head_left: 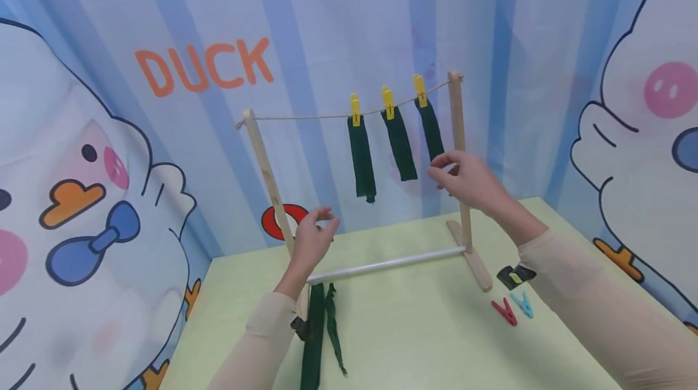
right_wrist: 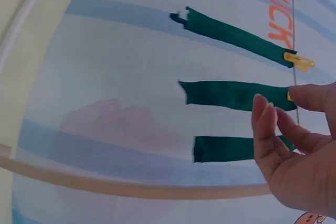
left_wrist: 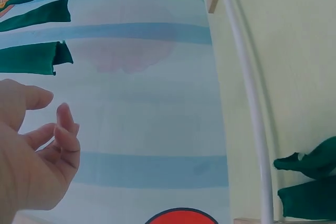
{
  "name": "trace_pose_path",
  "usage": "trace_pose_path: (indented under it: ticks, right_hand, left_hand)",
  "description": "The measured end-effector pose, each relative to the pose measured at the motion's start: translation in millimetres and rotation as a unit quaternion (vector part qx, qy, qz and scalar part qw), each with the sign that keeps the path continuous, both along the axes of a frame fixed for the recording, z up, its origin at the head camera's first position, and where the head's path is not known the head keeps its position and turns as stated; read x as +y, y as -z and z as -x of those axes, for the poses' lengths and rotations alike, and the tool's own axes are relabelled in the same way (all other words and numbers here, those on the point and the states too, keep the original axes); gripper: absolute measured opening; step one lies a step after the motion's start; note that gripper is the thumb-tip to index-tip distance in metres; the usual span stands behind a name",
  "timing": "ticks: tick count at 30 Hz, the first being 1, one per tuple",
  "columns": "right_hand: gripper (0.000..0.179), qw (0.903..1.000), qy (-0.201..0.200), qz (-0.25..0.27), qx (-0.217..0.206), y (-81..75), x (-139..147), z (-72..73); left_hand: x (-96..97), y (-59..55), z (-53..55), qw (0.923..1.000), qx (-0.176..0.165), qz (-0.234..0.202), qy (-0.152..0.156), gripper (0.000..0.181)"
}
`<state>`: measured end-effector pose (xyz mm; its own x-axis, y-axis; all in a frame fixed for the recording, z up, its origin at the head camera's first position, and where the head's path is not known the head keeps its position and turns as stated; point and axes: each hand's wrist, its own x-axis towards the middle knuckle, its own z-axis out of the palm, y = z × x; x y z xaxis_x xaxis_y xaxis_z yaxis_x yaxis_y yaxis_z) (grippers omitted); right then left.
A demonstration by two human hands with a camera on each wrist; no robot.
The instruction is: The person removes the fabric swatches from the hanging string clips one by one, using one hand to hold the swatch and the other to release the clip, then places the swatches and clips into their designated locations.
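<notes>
Three dark green cloth strips hang from a string (head_left: 305,117), each under a yellow clothespin: the left strip (head_left: 362,157), the middle strip (head_left: 400,145) and the right strip (head_left: 429,126). My right hand (head_left: 469,178) is in front of the right strip's lower end, fingers loosely bent and nothing between them. In the right wrist view a gap shows between its thumb and fingers. My left hand (head_left: 313,235) is raised by the rack's left post (head_left: 267,175), its fingers loosely curled and holding nothing. Two more green strips lie on the table, one wide (head_left: 313,335) and one narrow (head_left: 334,329).
The wooden rack's right post (head_left: 459,135) stands on a foot (head_left: 471,257), and a white bar (head_left: 387,263) joins the sides low down. A red clothespin (head_left: 505,312) and a blue clothespin (head_left: 522,304) lie on the pale table at right. A duck-print curtain (head_left: 338,33) hangs behind.
</notes>
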<state>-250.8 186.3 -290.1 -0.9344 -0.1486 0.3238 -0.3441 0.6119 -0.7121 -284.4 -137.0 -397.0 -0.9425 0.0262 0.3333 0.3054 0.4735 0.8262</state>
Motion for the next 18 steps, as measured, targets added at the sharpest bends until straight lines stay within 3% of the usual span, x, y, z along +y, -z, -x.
trace_pose_path:
  ticks: [5, 11, 18]
  right_hand:
    - [0.035, 0.9963, -0.006, 0.012, 0.085, -20.4, -19, 5.3]
    - [0.037, 0.9856, -0.025, 0.040, 0.162, -42.5, -40, 13.7]
    - [0.045, 0.9789, -0.055, 0.049, 0.191, -58.2, -57, 22.5]
  left_hand:
    - [7.4, -8.4, -1.3, 0.9995, -0.003, -0.031, 0.008, 0.042]
    - [17.1, -18.5, 4.1, 0.9992, 0.005, -0.038, 0.009, 0.044]
    - [23.2, -27.8, 5.9, 0.9988, 0.012, -0.045, 0.013, 0.047]
